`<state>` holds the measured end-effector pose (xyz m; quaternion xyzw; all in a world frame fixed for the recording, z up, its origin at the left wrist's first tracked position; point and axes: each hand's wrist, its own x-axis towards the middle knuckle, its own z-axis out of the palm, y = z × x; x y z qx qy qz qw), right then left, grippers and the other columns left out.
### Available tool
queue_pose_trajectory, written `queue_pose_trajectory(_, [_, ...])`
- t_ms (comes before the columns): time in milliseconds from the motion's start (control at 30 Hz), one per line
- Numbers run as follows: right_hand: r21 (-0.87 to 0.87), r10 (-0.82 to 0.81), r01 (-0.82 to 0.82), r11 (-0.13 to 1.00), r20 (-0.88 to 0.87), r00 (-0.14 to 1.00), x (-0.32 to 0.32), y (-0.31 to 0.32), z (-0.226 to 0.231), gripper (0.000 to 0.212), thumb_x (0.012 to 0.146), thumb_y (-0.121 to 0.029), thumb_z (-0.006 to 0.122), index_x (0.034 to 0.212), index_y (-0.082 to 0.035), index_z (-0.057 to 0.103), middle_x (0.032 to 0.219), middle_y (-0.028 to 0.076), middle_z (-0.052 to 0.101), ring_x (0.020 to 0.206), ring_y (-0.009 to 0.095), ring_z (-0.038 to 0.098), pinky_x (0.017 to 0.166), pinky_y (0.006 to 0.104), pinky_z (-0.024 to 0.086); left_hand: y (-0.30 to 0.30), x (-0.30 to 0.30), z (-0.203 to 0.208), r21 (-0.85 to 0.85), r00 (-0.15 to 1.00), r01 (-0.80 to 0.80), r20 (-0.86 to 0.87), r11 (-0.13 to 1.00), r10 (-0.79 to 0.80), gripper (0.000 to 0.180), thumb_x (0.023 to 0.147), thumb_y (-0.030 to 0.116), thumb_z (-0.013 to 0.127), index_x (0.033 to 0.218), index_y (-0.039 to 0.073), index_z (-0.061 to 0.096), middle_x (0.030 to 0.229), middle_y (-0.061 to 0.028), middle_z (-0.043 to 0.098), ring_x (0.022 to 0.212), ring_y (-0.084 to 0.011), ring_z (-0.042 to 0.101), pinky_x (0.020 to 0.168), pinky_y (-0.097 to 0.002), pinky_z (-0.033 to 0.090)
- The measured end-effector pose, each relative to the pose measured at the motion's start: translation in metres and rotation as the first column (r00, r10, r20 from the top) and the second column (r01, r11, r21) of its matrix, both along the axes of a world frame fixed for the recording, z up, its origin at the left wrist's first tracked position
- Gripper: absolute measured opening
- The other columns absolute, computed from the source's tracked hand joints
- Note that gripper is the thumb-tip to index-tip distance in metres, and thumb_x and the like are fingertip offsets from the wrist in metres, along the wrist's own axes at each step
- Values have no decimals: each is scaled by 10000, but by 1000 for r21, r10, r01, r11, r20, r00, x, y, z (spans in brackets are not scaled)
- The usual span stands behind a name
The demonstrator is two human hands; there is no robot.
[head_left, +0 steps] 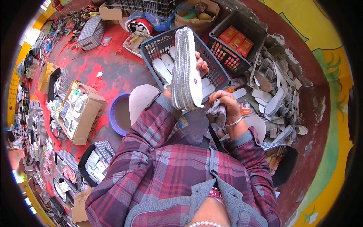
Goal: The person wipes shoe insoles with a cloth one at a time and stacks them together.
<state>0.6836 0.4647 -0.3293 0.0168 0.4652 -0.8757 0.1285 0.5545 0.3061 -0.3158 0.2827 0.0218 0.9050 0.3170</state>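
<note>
My left hand (pixel 202 65) is closed round a thick stack of insoles (pixel 183 72), held upright over the crate. Its layered edges are grey and white, and a small round mark shows on the white outer face. Most of this hand is hidden behind the stack; fingertips show at its right side. Just to the right, my right hand (pixel 229 108) grips a crumpled grey cloth (pixel 217 113), apart from the stack. Beneath them stands a dark plastic crate (pixel 217 62) with several white insoles (pixel 162 70) lying in it.
A heap of grey and white insoles (pixel 274 100) lies along the wall at right. Behind are a dark crate (pixel 225 58) with orange boxes (pixel 236 41) and a paper bag (pixel 196 24). A purple basin (pixel 111 113) and an open carton (pixel 92 113) stand left.
</note>
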Motion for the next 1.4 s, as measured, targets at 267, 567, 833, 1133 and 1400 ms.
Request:
queue_pose_trajectory(267, [45, 222, -239, 970, 238, 946, 5, -15, 3, 622, 903, -490, 502, 1225, 43, 504, 1151, 89, 593, 1027, 165, 566, 921, 307, 426, 18, 12, 4, -320, 985, -111, 90, 941, 147, 321, 918, 308, 468, 955, 3, 559, 694, -149, 591, 756, -258, 569, 818, -360, 441])
queue_pose_trajectory(567, [26, -7, 6, 1000, 50, 999, 13, -22, 33, 603, 781, -313, 719, 1215, 41, 495, 1103, 94, 601, 975, 164, 585, 878, 280, 450, 14, 20, 40, -492, 990, -5, 119, 871, 73, 622, 933, 496, 413, 1284, -17, 434, 1156, -140, 570, 1040, -219, 566, 967, -334, 409])
queue_pose_trajectory(833, [947, -177, 321, -1, -316, 932, 11, -6, 61, 371, 777, -300, 703, 1024, -55, 576, 797, 131, 658, 662, 266, 636, 621, 344, 507, 19, 25, 20, -670, 952, -300, -258, 679, 166, 992, 706, 536, 735, 1388, 27, 225, 1266, -98, 447, 1170, -187, 437, 988, -335, 358])
queue_pose_trajectory(1133, [952, -81, 264, 155, -254, 964, 9, -11, 59, 524, 743, -380, 724, 1053, -2, 536, 797, 150, 644, 652, 288, 643, 566, 371, 495, 25, 32, 4, -689, 960, -194, 13, 699, 280, 477, 780, 199, 716, 1144, 52, 445, 987, -52, 536, 930, -171, 561, 789, -323, 495])
queue_pose_trajectory(1400, [776, -106, 95, 624, -37, 994, 2, 10, 43, 672, 785, -317, 722, 1307, 7, 450, 928, 115, 648, 814, 139, 606, 703, 247, 480, 25, 34, 0, -723, 987, -81, 39, 686, 159, 435, 795, 205, 693, 1124, 44, 459, 955, -54, 561, 886, -161, 574, 785, -312, 493])
